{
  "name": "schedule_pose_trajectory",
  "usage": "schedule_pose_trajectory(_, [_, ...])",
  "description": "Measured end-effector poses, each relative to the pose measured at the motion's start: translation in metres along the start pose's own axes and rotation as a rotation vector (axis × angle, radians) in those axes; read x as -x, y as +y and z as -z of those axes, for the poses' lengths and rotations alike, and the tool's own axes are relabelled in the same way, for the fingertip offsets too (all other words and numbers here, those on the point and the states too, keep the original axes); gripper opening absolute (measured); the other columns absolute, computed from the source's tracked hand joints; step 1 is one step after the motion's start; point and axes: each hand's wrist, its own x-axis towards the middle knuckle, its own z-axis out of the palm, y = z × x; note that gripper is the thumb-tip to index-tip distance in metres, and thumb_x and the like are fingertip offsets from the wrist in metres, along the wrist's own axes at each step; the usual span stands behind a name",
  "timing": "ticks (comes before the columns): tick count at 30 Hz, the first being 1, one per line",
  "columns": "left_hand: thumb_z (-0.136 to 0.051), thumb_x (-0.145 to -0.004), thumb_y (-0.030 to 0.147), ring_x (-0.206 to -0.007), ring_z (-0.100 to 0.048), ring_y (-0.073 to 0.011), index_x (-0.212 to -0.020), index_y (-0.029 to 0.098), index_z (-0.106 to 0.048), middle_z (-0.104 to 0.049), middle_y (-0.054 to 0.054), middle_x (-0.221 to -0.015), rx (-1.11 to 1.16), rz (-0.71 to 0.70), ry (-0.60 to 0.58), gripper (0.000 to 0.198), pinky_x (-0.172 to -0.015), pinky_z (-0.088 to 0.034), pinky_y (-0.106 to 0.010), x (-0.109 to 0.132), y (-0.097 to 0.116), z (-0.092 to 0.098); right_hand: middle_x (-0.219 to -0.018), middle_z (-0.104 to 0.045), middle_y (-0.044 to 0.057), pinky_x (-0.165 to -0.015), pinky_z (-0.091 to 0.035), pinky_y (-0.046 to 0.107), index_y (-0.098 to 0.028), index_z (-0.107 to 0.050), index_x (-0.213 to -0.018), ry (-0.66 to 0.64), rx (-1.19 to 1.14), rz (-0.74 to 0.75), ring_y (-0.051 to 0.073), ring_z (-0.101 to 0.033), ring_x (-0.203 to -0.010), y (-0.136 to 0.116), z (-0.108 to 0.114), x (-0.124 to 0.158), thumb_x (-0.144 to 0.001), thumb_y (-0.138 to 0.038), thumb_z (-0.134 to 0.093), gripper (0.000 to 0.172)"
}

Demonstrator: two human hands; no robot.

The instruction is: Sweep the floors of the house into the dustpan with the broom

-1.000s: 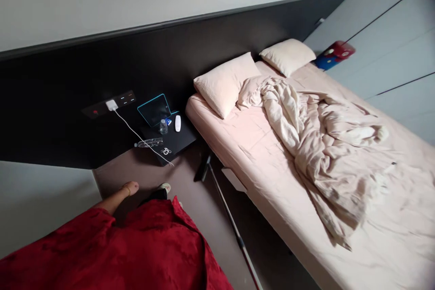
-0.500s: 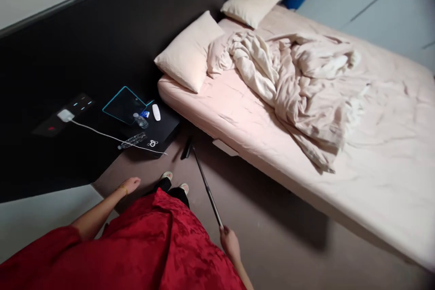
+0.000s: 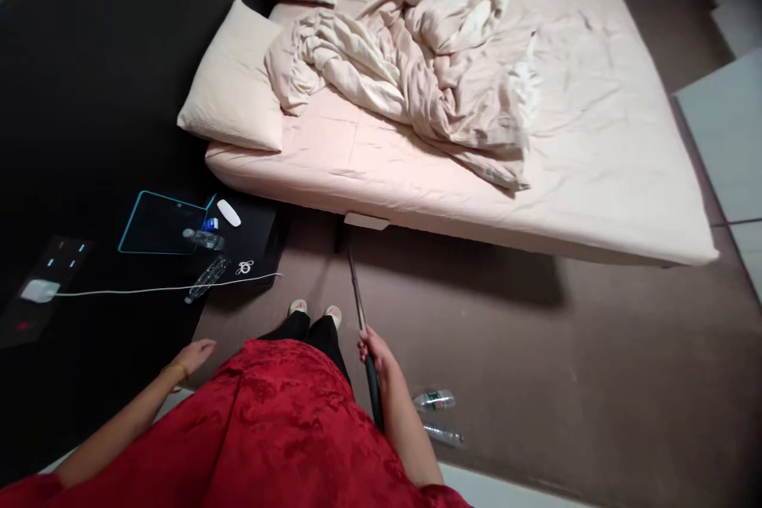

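Observation:
My right hand [image 3: 376,351] is wrapped round a long thin pole [image 3: 358,294] with a dark grip. The pole slants forward over the floor, and its far end lies in shadow by the near edge of the bed [image 3: 464,210]. My left hand [image 3: 198,352] hangs at the lower left, away from any object, below the black bedside table [image 3: 262,242]; whether its fingers are apart is too small to tell.
On the bed are pillows [image 3: 235,83] and a crumpled blanket [image 3: 440,87]. The bedside table bears a white oval object [image 3: 228,213] and plastic bottles [image 3: 206,279]. A white cable [image 3: 136,291] crosses it. Two bottles [image 3: 434,400] lie on the floor at right.
The view has turned to the right, bringing the floor bottles into sight. My right hand has moved forward along with the pole, whose far end is now at the bed's edge.

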Motion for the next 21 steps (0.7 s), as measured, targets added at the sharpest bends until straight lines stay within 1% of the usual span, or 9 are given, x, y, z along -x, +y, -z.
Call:
schedule_pose_trajectory(2, [-0.036, -0.088, 0.032, -0.120, -0.055, -0.0171, -0.120, 0.011, -0.062, -0.061, -0.009, -0.129, -0.001, -0.048, -0.003, 0.046, -0.100, -0.038, -0.019, -0.013, 0.001, 0.013, -0.048, -0.036, -0.010, -0.036, -0.029, 0.015, -0.022, -0.033, -0.126, 0.077, -0.126, -0.020, 0.006, -0.030, -0.033, 0.027, 0.030, 0.015, -0.092, -0.019, -0.038, 0.035])
schedule_pose_trajectory(4, [-0.036, -0.087, 0.034, -0.119, -0.055, -0.0186, -0.121, 0.010, -0.062, -0.062, -0.010, -0.128, -0.009, -0.086, -0.005, 0.049, -0.101, -0.038, -0.022, -0.028, 0.003, 0.024, -0.047, -0.037, -0.010, -0.036, -0.029, 0.015, -0.022, -0.039, -0.110, 0.165, -0.215, -0.032, 0.006, -0.030, -0.033, 0.053, 0.054, 0.031, -0.090, -0.021, -0.040, 0.020])
schedule_pose_trajectory(6, [-0.036, -0.086, 0.035, -0.119, -0.055, -0.0197, -0.122, 0.012, -0.062, -0.062, -0.009, -0.128, -0.017, -0.121, -0.001, 0.050, -0.102, -0.038, -0.024, -0.040, 0.006, 0.033, -0.045, -0.036, -0.010, -0.035, -0.028, 0.015, -0.023, -0.039, -0.095, 0.262, -0.237, -0.036, 0.006, -0.030, -0.032, 0.072, 0.065, 0.045, -0.089, -0.020, -0.041, 0.007])
schedule_pose_trajectory(8, [-0.036, -0.085, 0.036, -0.119, -0.055, -0.0198, -0.121, 0.013, -0.063, -0.062, -0.008, -0.128, -0.021, -0.155, 0.004, 0.050, -0.102, -0.038, -0.025, -0.049, 0.007, 0.039, -0.042, -0.033, -0.011, -0.034, -0.026, 0.015, -0.023, -0.038, -0.088, 0.371, -0.196, -0.013, 0.006, -0.030, -0.031, 0.083, 0.064, 0.057, -0.087, -0.018, -0.042, 0.007])
schedule_pose_trajectory(11, [-0.036, -0.085, 0.035, -0.117, -0.057, -0.0188, -0.120, 0.014, -0.064, -0.064, -0.008, -0.126, -0.020, -0.191, -0.002, 0.049, -0.100, -0.040, -0.024, -0.057, 0.003, 0.042, -0.041, -0.030, -0.012, -0.033, -0.027, 0.015, -0.023, -0.039, -0.093, 0.454, -0.135, 0.084, 0.007, -0.031, -0.031, 0.090, 0.047, 0.075, -0.086, -0.019, -0.043, 0.009])
schedule_pose_trajectory(13, [-0.037, -0.085, 0.034, -0.115, -0.057, -0.0183, -0.119, 0.013, -0.064, -0.064, -0.008, -0.125, -0.022, -0.190, -0.015, 0.048, -0.098, -0.040, -0.022, -0.059, -0.005, 0.043, -0.042, -0.033, -0.012, -0.032, -0.028, 0.015, -0.022, -0.040, -0.103, 0.397, -0.137, 0.129, 0.007, -0.032, -0.032, 0.096, 0.031, 0.088, -0.085, -0.021, -0.044, 0.018])
schedule_pose_trajectory(16, [-0.038, -0.085, 0.032, -0.116, -0.056, -0.0183, -0.117, 0.011, -0.064, -0.064, -0.009, -0.124, -0.040, -0.150, -0.039, 0.046, -0.098, -0.038, -0.021, -0.059, -0.023, 0.043, -0.045, -0.037, -0.012, -0.030, -0.029, 0.015, -0.020, -0.036, -0.123, 0.237, -0.135, 0.125, 0.007, -0.032, -0.031, 0.104, 0.002, 0.096, -0.085, -0.023, -0.045, 0.039])
schedule_pose_trajectory(18, [-0.038, -0.085, 0.032, -0.117, -0.056, -0.0182, -0.116, 0.011, -0.064, -0.065, -0.009, -0.124, -0.057, -0.121, -0.049, 0.045, -0.098, -0.038, -0.020, -0.059, -0.035, 0.044, -0.046, -0.038, -0.012, -0.030, -0.030, 0.015, -0.019, -0.032, -0.131, 0.123, -0.117, 0.124, 0.006, -0.031, -0.031, 0.100, -0.028, 0.086, -0.084, -0.024, -0.046, 0.049])
schedule_pose_trajectory(21, [-0.036, -0.086, 0.032, -0.116, -0.057, -0.0177, -0.117, 0.009, -0.064, -0.064, -0.010, -0.125, -0.085, -0.101, -0.046, 0.047, -0.095, -0.039, -0.019, -0.056, -0.050, 0.052, -0.045, -0.039, -0.011, -0.030, -0.029, 0.014, -0.016, -0.038, -0.128, -0.023, -0.046, 0.148, 0.005, -0.029, -0.031, 0.073, -0.084, 0.049, -0.083, -0.020, -0.046, 0.046])
